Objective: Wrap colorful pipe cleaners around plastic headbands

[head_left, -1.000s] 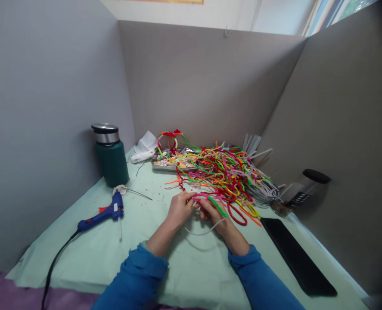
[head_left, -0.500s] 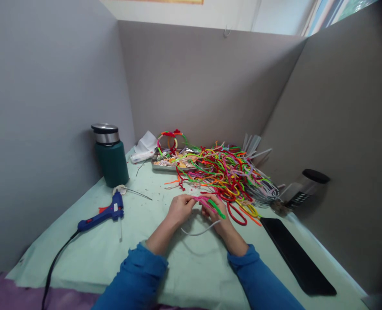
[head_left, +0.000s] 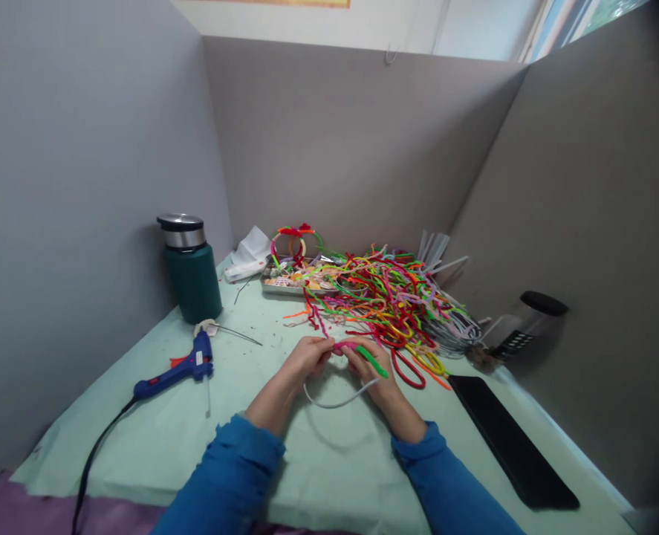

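Observation:
Over the middle of the table, both hands are closed on a thin pale hoop (head_left: 334, 406). Its bare part curves down below them. Green pipe cleaner (head_left: 372, 360) covers the stretch over my right hand (head_left: 385, 392), whose fingers grip the hoop there. A pink pipe cleaner (head_left: 345, 345) is wound beside the green. My left hand (head_left: 307, 360) pinches the pink pipe cleaner, and a loose pink end sticks up past its fingertips. The fingertips partly hide the wrapped spot.
A tangled heap of coloured pipe cleaners (head_left: 396, 293) lies beyond my hands, beside a metal tray (head_left: 284, 290) of small pieces. At left are a blue glue gun (head_left: 173, 373) and a green bottle (head_left: 193, 279). A black slab (head_left: 513, 442) and a clear container (head_left: 524, 327) are at right.
The pink pipe cleaner now sits tighter against the hoop, with its loose end pointing up and away. My left hand has shifted slightly left; more of the bare hoop shows.

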The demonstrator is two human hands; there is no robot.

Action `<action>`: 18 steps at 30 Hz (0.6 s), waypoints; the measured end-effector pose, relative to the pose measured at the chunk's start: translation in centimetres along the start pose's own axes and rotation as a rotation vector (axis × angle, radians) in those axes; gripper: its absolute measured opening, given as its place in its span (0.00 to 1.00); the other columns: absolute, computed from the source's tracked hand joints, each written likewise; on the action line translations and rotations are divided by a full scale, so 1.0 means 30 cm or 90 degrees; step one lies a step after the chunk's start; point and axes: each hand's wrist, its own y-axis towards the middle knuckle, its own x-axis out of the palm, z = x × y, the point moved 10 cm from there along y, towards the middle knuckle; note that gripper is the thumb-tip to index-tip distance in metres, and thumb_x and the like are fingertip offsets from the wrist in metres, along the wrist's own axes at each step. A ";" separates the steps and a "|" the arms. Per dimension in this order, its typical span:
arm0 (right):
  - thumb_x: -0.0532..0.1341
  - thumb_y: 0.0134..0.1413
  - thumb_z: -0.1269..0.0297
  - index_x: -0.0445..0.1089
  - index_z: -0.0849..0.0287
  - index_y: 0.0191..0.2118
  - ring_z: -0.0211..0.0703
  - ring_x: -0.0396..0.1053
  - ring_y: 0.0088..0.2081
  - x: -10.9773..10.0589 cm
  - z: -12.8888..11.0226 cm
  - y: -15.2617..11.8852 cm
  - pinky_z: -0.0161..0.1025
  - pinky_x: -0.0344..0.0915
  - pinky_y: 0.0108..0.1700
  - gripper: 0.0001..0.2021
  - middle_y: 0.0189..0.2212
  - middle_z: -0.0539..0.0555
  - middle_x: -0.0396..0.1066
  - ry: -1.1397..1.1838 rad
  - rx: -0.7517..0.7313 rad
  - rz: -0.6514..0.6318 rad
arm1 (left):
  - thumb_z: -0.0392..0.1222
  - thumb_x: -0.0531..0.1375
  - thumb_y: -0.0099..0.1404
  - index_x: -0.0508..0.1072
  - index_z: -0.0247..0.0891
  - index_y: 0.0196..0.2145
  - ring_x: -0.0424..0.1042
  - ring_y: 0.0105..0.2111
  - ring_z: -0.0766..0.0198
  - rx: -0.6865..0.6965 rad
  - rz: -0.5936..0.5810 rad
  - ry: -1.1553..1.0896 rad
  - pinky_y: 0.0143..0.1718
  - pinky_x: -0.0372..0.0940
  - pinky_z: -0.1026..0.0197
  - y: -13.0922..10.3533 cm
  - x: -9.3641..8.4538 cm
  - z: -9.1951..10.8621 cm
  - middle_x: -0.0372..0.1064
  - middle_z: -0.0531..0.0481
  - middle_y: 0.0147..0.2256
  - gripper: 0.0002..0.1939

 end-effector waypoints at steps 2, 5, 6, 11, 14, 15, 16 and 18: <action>0.63 0.49 0.58 0.72 0.57 0.31 0.37 0.60 0.22 -0.004 -0.005 -0.002 0.34 0.58 0.23 0.08 0.23 0.51 0.67 -0.013 -0.008 0.003 | 0.57 0.59 0.51 0.68 0.34 0.26 0.42 0.11 0.77 -0.020 -0.036 -0.044 0.14 0.36 0.66 -0.017 0.016 0.004 0.49 0.61 0.16 0.20; 0.63 0.48 0.58 0.73 0.57 0.32 0.39 0.63 0.24 -0.009 -0.023 -0.004 0.35 0.62 0.25 0.09 0.27 0.52 0.70 -0.037 -0.031 0.005 | 0.51 0.61 0.50 0.64 0.35 0.24 0.47 0.12 0.77 -0.041 -0.093 -0.096 0.14 0.40 0.67 -0.037 0.040 0.012 0.51 0.60 0.17 0.16; 0.63 0.48 0.57 0.73 0.56 0.32 0.40 0.64 0.26 -0.008 -0.032 -0.004 0.36 0.63 0.26 0.09 0.27 0.52 0.70 -0.040 -0.044 0.002 | 0.49 0.62 0.50 0.63 0.35 0.23 0.48 0.13 0.77 -0.050 -0.112 -0.109 0.15 0.41 0.68 -0.041 0.047 0.011 0.52 0.60 0.17 0.15; 0.62 0.48 0.54 0.75 0.55 0.32 0.44 0.67 0.30 0.000 -0.050 0.001 0.40 0.67 0.34 0.11 0.28 0.53 0.72 -0.019 -0.075 -0.009 | 0.44 0.59 0.52 0.60 0.36 0.21 0.40 0.12 0.78 -0.104 -0.165 -0.146 0.14 0.35 0.67 -0.033 0.059 -0.018 0.47 0.61 0.16 0.12; 0.64 0.46 0.55 0.75 0.57 0.32 0.43 0.67 0.29 0.008 -0.029 0.005 0.39 0.66 0.32 0.11 0.27 0.53 0.72 0.006 -0.057 -0.015 | 0.41 0.56 0.52 0.57 0.37 0.20 0.38 0.12 0.78 -0.118 -0.162 -0.152 0.14 0.33 0.67 -0.022 0.054 -0.031 0.45 0.61 0.15 0.11; 0.65 0.46 0.56 0.75 0.57 0.32 0.41 0.67 0.28 0.011 -0.020 0.006 0.38 0.65 0.30 0.11 0.28 0.53 0.72 0.012 -0.049 -0.020 | 0.41 0.56 0.52 0.56 0.37 0.19 0.37 0.12 0.78 -0.119 -0.157 -0.152 0.14 0.32 0.67 -0.019 0.051 -0.033 0.44 0.61 0.15 0.11; 0.64 0.46 0.56 0.75 0.57 0.33 0.40 0.66 0.26 0.014 -0.010 0.006 0.37 0.64 0.28 0.11 0.28 0.53 0.72 0.017 -0.040 -0.023 | 0.40 0.56 0.52 0.55 0.38 0.19 0.37 0.12 0.78 -0.119 -0.153 -0.150 0.14 0.32 0.66 -0.017 0.048 -0.035 0.44 0.62 0.14 0.11; 0.64 0.47 0.57 0.75 0.57 0.35 0.37 0.65 0.23 0.017 0.009 0.006 0.35 0.63 0.24 0.11 0.29 0.52 0.73 0.030 -0.020 -0.030 | 0.40 0.56 0.51 0.54 0.38 0.18 0.37 0.12 0.77 -0.118 -0.145 -0.144 0.14 0.32 0.66 -0.017 0.042 -0.035 0.43 0.62 0.14 0.12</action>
